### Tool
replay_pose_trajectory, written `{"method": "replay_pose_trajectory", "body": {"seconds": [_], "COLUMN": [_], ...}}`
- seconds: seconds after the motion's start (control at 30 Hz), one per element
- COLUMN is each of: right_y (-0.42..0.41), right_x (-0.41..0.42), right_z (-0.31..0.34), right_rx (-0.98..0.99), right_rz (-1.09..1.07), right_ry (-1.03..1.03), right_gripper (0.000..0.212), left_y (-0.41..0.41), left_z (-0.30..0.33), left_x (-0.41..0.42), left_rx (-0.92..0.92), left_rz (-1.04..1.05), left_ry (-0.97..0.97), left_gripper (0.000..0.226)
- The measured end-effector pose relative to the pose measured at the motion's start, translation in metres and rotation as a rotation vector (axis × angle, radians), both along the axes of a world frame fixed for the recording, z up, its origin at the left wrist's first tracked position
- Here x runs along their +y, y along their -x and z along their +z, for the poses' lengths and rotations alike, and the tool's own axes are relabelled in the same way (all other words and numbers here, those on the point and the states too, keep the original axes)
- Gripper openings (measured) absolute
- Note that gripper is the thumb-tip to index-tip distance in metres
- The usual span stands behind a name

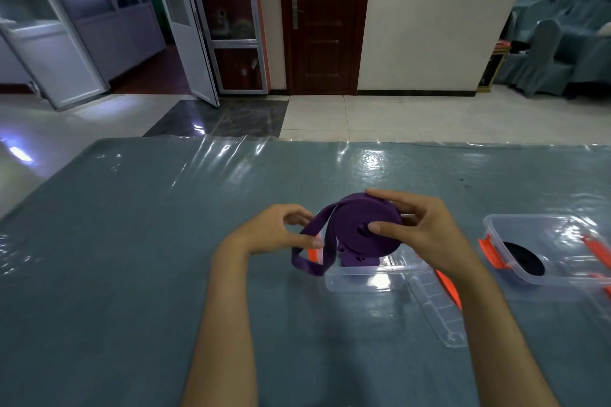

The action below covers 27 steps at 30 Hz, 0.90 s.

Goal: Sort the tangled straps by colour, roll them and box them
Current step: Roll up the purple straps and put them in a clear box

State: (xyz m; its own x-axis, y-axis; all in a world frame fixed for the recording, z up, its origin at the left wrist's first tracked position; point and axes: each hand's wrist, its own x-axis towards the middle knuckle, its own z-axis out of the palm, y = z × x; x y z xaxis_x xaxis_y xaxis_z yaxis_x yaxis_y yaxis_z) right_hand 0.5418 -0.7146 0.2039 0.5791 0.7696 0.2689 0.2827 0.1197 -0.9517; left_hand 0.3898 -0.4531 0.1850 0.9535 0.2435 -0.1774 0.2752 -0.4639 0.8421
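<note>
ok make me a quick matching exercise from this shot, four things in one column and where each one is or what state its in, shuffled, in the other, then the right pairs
Things
1. purple strap roll
2. loose purple strap end
3. black strap roll
4. detached clear lid

Places or states
A. lies flat on the table beside the near box
B. sits inside the box at the right
C. gripped in the right hand above the near box
D. pinched by the left hand, trailing down in a loop

Pairs: 1-C, 2-D, 3-B, 4-A
</note>
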Motion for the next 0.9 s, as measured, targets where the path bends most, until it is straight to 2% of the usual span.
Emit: {"method": "replay_pose_trajectory", "body": {"seconds": [0.1,0.23,0.4,0.5,0.63,0.73,0.9], "right_y": [-0.001,-0.003,-0.01,-0.01,-0.009,-0.008,-0.008], "right_x": [-0.005,-0.004,-0.007,-0.007,-0.005,-0.003,-0.004], "right_z": [0.003,0.004,0.001,-0.002,-0.005,-0.006,-0.008], "right_rx": [0.046,0.114,0.183,0.198,0.212,0.201,0.183], "right_rz": [-0.06,-0.128,-0.181,-0.176,-0.166,-0.163,-0.142], "right_ry": [-0.058,-0.126,-0.151,-0.145,-0.15,-0.149,-0.132], "right_gripper": [0.055,0.057,0.065,0.071,0.069,0.062,0.059], "left_y": [0.009,0.015,0.011,0.002,-0.016,-0.029,-0.035], "left_z": [-0.033,-0.071,-0.089,-0.089,-0.087,-0.09,-0.098], "left_x": [0.008,0.005,0.0,-0.005,-0.016,-0.025,-0.03], "left_rx": [0.071,0.011,-0.142,-0.249,-0.337,-0.307,-0.241], "left_rz": [-0.006,0.025,0.004,0.018,0.26,0.358,0.243], "left_ry": [0.069,0.272,0.58,0.765,0.799,0.797,1.188], "left_gripper": [0.052,0.046,0.021,0.016,0.03,0.035,0.066]}}
